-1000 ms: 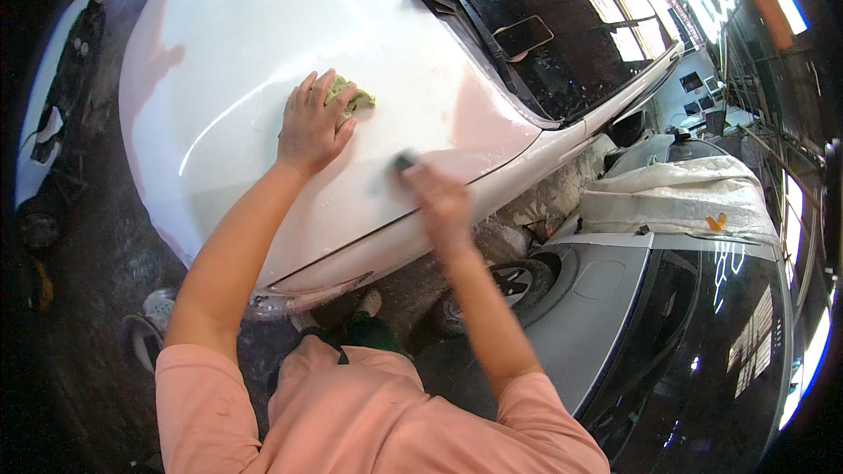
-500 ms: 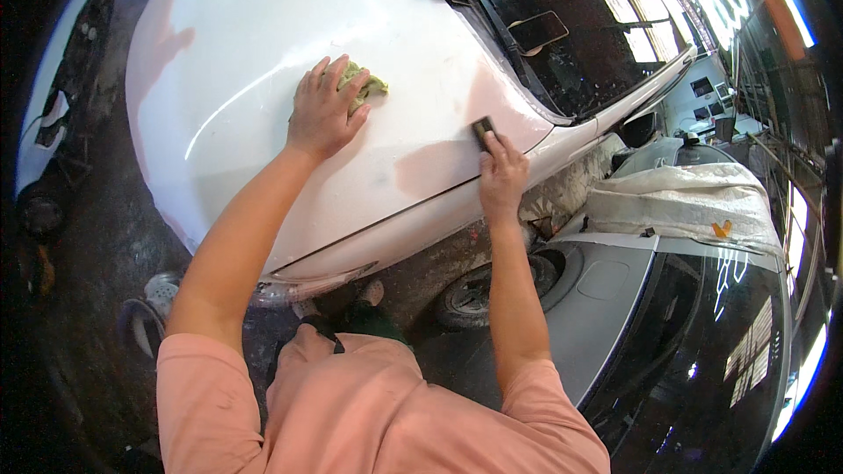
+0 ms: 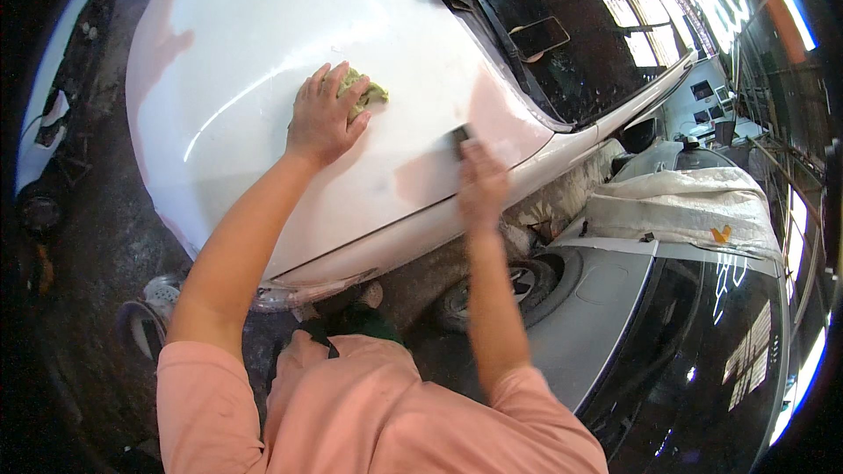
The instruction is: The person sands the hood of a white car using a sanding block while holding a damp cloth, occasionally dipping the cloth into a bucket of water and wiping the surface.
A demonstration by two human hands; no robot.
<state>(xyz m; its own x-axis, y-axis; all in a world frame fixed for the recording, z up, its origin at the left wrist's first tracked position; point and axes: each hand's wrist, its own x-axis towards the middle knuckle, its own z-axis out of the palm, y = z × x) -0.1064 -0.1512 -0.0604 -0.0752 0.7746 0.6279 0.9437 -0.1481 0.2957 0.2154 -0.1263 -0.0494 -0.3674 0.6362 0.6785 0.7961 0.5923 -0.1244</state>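
A white car hood (image 3: 263, 35) with dull pinkish-grey patches spreads out in front of me. On its middle lies my left hand (image 3: 321, 118), curved over a crumpled yellow-green cloth (image 3: 372, 95) that bulges out beside the thumb and fingers. Farther right, my right hand (image 3: 483, 183) grips a small dark sanding block (image 3: 460, 138) against the hood, at the upper end of a pinkish-grey patch (image 3: 426, 175) near the fender seam. Motion blurs the right hand and forearm, and its palm side is hidden.
The windshield (image 3: 580, 0) begins beyond the hood, with a phone-like dark rectangle (image 3: 540, 38) on it. A grey car (image 3: 597, 298) partly under a whitish cover (image 3: 685, 206) stands close on my right. A loose white car part (image 3: 53, 79) is at far left.
My right hand has slid left across the hood with the sanding block, from the patch near the windshield corner. My left hand and the cloth have stayed in place.
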